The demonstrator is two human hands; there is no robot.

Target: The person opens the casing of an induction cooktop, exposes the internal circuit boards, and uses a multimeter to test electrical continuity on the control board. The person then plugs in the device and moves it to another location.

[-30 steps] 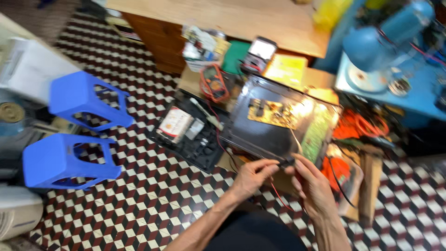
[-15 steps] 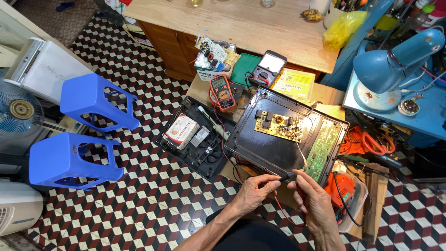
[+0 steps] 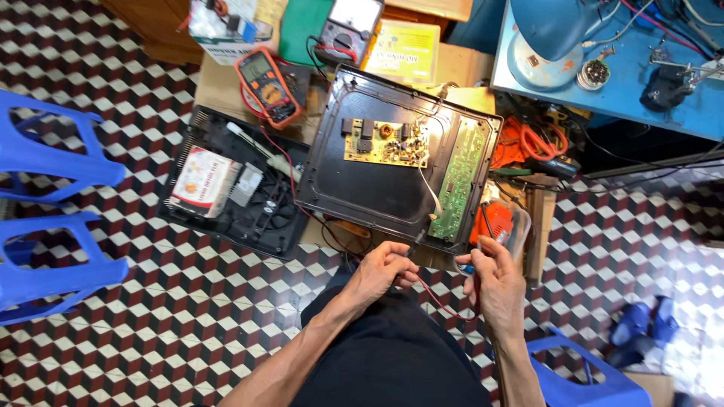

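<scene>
left hand point(image 3: 385, 273) pinches dark probe | right hand point(image 3: 494, 283) grips red probe | both at black tray point(image 3: 377, 192) near edge | risk: probe tip slips, bridging green board point(image 3: 458, 181) contacts

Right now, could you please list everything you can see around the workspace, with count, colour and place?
open appliance base: 1, black, centre of the floor
yellow circuit board: 1, inside the base, upper part
green circuit board: 1, along the base's right edge
multimeter: 1, orange and black, upper left of the base
black vented cover: 1, left of the base
plastic stools: 2, blue, far left
desk lamp: 1, blue, top right on a blue bench
orange cable: 1 coil, right of the base
left hand: 1, at the base's near edge, pinching a dark probe
right hand: 1, near the green board's lower corner, holding a red-wired probe
</scene>
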